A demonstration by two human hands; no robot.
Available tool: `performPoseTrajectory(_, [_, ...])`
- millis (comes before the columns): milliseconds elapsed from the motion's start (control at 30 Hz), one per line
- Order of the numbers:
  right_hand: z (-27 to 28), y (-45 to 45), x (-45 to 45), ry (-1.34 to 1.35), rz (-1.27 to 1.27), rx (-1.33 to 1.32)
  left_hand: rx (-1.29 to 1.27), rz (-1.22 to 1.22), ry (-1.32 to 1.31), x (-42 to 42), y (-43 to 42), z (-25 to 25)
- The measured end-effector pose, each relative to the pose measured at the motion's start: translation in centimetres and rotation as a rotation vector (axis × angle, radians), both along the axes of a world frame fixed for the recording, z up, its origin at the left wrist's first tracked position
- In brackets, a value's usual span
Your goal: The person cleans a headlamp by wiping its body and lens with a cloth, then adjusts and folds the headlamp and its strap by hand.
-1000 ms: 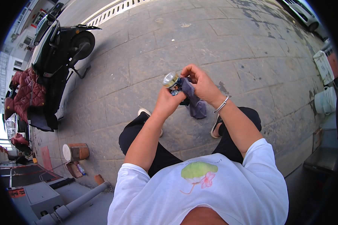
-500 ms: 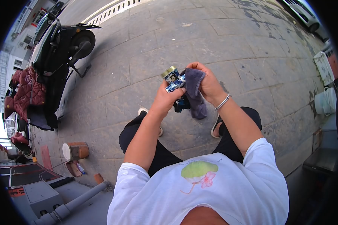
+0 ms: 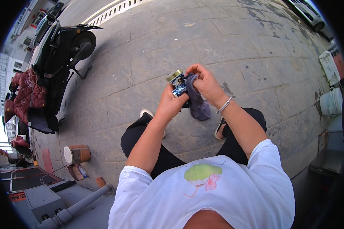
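Observation:
My left hand (image 3: 171,100) is wrapped round a small blue-and-white patterned can (image 3: 179,84) with a gold rim, held tilted above the paving between my knees. A grey-purple cloth (image 3: 198,105) hangs down against the can's right side. My right hand (image 3: 205,83), with a silver bracelet on the wrist, pinches the upper part of this cloth beside the can. Part of the can's lower end is hidden by my left hand and the cloth.
A scooter (image 3: 61,57) with a dark red quilted cover (image 3: 31,95) stands at the left. A rusty bucket (image 3: 80,154) lies on the paving (image 3: 153,49) at lower left. White containers (image 3: 331,103) stand at the right edge, and a grey pipe (image 3: 84,204) runs at bottom left.
The can has turned from showing its metal end to showing its patterned side. The cloth flared up over its right side, then came down lower again, with my right hand shifting slightly.

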State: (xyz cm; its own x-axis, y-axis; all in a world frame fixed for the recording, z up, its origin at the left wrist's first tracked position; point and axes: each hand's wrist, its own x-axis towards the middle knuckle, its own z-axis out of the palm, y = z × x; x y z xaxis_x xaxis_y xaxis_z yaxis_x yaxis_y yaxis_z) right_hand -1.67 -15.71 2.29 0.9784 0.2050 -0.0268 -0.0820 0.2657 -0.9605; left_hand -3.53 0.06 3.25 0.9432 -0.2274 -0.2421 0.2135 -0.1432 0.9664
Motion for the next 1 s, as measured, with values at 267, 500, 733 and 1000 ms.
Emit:
performPoseTrajectory(267, [1.0,0.7,-0.9,-0.045,0.042,-0.012,0.033,0.027,-0.133,0.3,0.1,-0.9])
performPoseTrajectory(500, [-0.2,0.3,0.1,-0.076,-0.032,-0.029,0.153,0.006,-0.295,0.1,0.5,-1.9])
performPoseTrajectory(733, [0.3,0.7,-0.8,-0.055,0.050,-0.027,0.318,0.039,-0.389,0.4,0.2,-1.1])
performPoseTrajectory(1000, [0.9,1.3,-1.0,-0.237,-0.031,-0.432,0.469,0.037,-0.431,0.1,0.7,-1.2])
